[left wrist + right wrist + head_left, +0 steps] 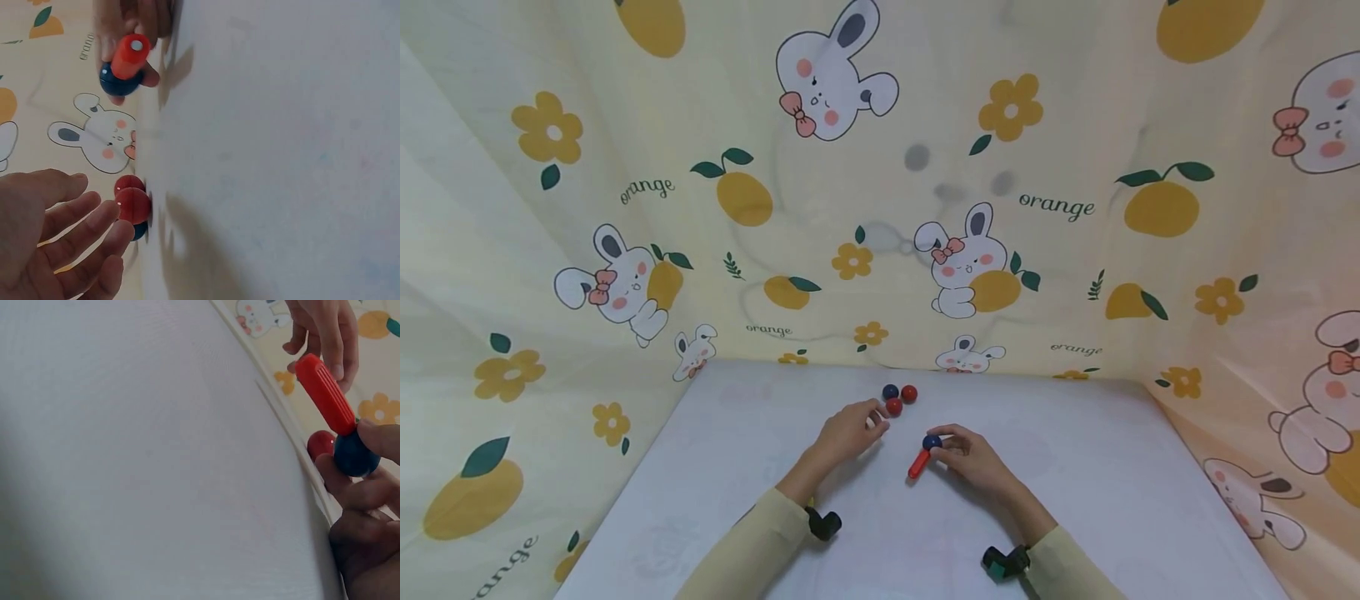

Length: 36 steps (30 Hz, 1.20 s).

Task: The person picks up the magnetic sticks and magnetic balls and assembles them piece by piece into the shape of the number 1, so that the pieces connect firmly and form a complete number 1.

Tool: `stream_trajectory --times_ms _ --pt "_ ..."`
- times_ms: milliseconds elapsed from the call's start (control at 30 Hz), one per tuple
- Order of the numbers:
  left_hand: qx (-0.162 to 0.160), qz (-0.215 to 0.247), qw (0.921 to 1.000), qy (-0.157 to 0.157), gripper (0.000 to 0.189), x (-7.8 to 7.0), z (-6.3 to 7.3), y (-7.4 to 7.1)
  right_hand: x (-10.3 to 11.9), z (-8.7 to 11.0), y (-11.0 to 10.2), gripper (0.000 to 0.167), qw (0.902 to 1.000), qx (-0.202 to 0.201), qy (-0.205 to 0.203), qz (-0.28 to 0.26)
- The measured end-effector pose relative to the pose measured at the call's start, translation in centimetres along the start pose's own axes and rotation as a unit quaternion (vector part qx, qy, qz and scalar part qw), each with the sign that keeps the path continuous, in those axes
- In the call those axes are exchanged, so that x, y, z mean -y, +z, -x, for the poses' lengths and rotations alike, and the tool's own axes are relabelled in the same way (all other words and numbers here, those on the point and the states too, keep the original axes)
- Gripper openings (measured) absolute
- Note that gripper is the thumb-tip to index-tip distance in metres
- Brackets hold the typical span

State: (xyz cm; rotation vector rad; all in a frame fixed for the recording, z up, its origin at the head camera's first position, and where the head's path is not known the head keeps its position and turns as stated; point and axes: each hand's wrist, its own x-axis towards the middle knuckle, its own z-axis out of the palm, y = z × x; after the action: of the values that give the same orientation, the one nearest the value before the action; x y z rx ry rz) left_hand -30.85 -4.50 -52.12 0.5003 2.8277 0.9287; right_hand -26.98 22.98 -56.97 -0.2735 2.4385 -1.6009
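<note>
My right hand (976, 460) pinches a dark blue ball (932, 442) between thumb and fingers. A short red ridged rod (325, 394) is joined to that ball and points away from the hand; in the left wrist view a pale grey disc shows on the rod's free end. My left hand (848, 432) is held with fingers relaxed and nothing in its grasp, close to a group of balls at the back of the table. In that group are a red ball (893, 407), another red ball (909, 392) and a dark blue ball (890, 392).
The white tabletop (760, 550) reaches back to a cream curtain (850, 175) printed with rabbits and oranges, which also hangs at both sides. A small black camera sits on the left wrist (824, 524) and another on the right wrist (1006, 563).
</note>
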Motion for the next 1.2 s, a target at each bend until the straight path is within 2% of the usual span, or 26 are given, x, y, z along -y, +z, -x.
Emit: stream_trajectory --times_ms 433,767,1200 --pt "-0.042 -0.076 0.9959 0.024 0.032 0.1 -1.9 0.8 0.3 0.0 0.1 0.038 0.9998 -0.005 0.008 0.020" --pt "-0.049 -0.116 0.9904 0.057 0.041 0.2 -3.3 1.8 0.0 0.0 0.1 0.037 0.9999 -0.005 0.002 0.014" --pt "-0.041 -0.160 0.9861 0.021 0.045 -0.4 -4.2 2.4 -0.1 -0.1 0.1 0.041 0.9999 -0.004 0.005 0.016"
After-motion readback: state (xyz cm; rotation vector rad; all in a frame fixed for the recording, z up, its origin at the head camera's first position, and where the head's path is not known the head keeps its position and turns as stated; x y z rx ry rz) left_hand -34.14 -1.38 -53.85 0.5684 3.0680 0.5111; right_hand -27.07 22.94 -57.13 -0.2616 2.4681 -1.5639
